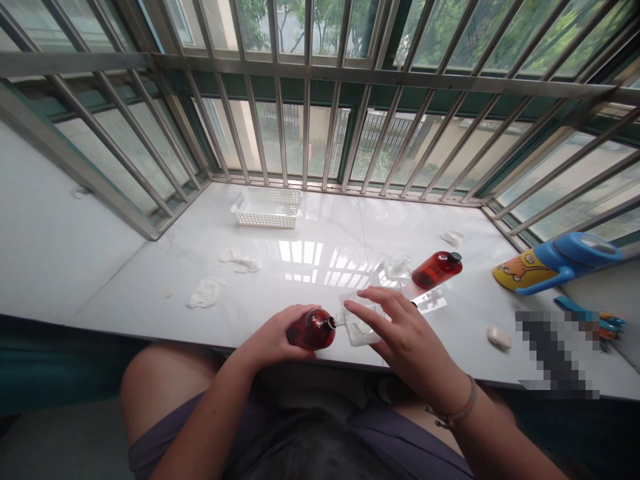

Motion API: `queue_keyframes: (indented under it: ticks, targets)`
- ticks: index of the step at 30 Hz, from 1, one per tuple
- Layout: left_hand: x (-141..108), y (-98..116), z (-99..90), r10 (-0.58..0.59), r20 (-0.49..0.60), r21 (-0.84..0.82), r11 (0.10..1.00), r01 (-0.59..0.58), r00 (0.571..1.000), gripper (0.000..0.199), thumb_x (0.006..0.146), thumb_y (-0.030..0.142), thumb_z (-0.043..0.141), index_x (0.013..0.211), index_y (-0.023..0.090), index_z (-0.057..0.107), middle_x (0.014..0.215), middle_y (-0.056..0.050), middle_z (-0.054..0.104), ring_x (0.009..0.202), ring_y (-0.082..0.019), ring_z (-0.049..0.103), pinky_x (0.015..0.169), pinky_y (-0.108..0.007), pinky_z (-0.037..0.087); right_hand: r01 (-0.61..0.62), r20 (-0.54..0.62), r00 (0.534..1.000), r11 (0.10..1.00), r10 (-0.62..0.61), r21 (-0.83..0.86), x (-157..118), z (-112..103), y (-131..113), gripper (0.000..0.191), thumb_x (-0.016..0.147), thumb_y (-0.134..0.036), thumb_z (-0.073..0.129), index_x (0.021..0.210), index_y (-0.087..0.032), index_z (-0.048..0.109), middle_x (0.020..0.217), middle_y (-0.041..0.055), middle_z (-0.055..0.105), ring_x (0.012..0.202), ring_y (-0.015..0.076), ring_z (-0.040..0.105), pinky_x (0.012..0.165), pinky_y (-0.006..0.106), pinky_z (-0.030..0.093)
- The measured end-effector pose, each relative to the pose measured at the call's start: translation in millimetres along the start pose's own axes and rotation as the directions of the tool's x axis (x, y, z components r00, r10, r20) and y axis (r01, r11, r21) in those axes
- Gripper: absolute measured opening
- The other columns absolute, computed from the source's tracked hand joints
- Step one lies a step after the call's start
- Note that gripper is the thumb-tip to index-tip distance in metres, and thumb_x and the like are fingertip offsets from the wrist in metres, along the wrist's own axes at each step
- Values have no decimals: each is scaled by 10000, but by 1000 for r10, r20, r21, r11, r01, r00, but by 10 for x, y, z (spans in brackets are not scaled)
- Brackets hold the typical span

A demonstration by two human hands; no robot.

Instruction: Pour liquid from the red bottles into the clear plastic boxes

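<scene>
My left hand (273, 337) is wrapped round a dark red bottle (316, 329), tilted with its open neck to the right. Just beside that neck is the small spout of a clear, flat-sided container (361, 325). My right hand (395, 327) holds this container, its fingers over the upper side and the thumb partly hidden below. Whether spout and neck touch is too small to tell. Beyond my right hand a second red bottle (436, 271) with a black cap stands near another clear container (395, 269).
A white perforated basket (267, 210) sits near the window bars. Crumpled white tissues (206, 293) lie on the left of the white counter (150, 287), another tissue (453, 237) at the back right. Farther right are a blue and yellow flask (555, 263) and a pale soap-like block (499, 338).
</scene>
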State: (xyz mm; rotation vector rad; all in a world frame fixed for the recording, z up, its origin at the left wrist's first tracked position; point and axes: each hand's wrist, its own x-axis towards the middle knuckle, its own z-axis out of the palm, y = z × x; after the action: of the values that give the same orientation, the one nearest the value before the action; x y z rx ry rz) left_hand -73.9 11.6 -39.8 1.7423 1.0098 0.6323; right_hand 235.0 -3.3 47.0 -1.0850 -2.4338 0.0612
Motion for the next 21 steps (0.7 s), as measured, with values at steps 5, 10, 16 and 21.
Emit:
queue_keyframes:
  ticks: [5, 10, 16, 21]
  targets:
    - [0, 1, -3, -6, 0, 0, 1000, 6, 1000, 912, 692, 315, 1004, 1514, 339, 609, 1565, -73, 620, 1436, -356, 589, 1257, -512, 451, 17, 3, 1000, 1000, -17, -3, 6, -3, 0, 781, 855, 65, 591, 1537, -315, 582, 1444, 119, 620, 1318, 334, 589, 1111, 602, 570]
    - [-1, -13, 3, -7, -5, -3, 1000, 7, 1000, 907, 695, 314, 1004, 1512, 344, 612, 1568, -63, 617, 1439, -348, 587, 1258, -497, 448, 11, -2, 1000, 1000, -11, -5, 10, -4, -3, 756, 872, 45, 601, 1530, -327, 591, 1445, 110, 622, 1327, 330, 589, 1118, 584, 570]
    - [-2, -30, 8, -2, -6, -3, 1000, 2, 1000, 904, 697, 326, 998, 1515, 343, 615, 1567, -68, 620, 1437, -358, 585, 1258, -514, 447, 27, -11, 1000, 1000, -27, -14, 28, -14, -8, 725, 897, 25, 588, 1529, -329, 592, 1438, 110, 631, 1323, 330, 592, 1106, 587, 580]
    - [-2, -26, 6, -3, -3, -14, 1000, 3, 1000, 916, 692, 305, 1003, 1521, 355, 614, 1552, -56, 631, 1423, -349, 597, 1243, -489, 463, 46, -10, 999, 999, -46, -28, 41, -20, -6, 672, 943, 9, 576, 1528, -319, 595, 1438, 115, 632, 1327, 330, 589, 1102, 582, 581]
